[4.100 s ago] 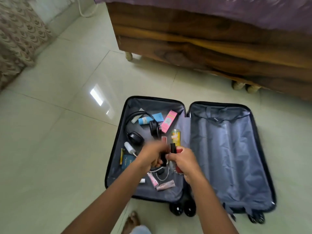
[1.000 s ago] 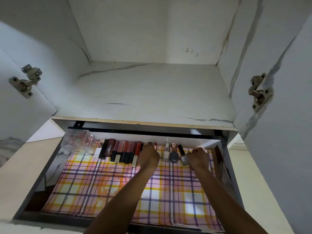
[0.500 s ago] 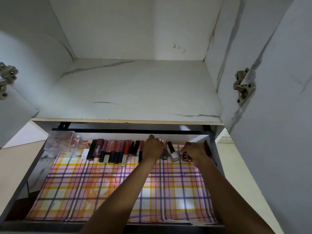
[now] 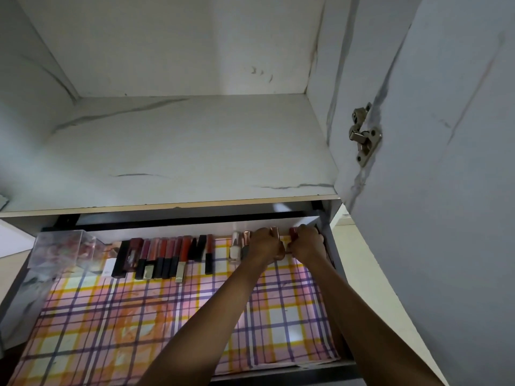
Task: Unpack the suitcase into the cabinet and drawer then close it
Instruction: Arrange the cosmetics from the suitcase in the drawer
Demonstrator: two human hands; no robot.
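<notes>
The cabinet (image 4: 181,151) stands open, its right door (image 4: 446,162) swung wide on its hinge (image 4: 363,135), and the drawer (image 4: 156,232) below it is pulled well out so both arms can reach its far wall. A plaid liner (image 4: 139,316) covers the drawer floor. Small cosmetics lie on it side by side against the far wall, probably so each stays visible and cannot roll. A clear box (image 4: 64,249) sits in the far left corner. To its right runs a row of lipstick tubes (image 4: 164,254), followed by a gap and a pale nail polish bottle (image 4: 235,247). The left hand (image 4: 266,246) has its fingers curled round a rose-capped tube (image 4: 274,231). The right hand (image 4: 308,246), just beside it, grips a red tube (image 4: 292,233) near the far right corner, seemingly to extend the row. The suitcase is out of view. Half a second ago the left hand was right against the lipstick row and the two hands were apart with a grey-capped bottle between them. Now they are nearly touching further right, and the pale bottle lies free on the liner.
</notes>
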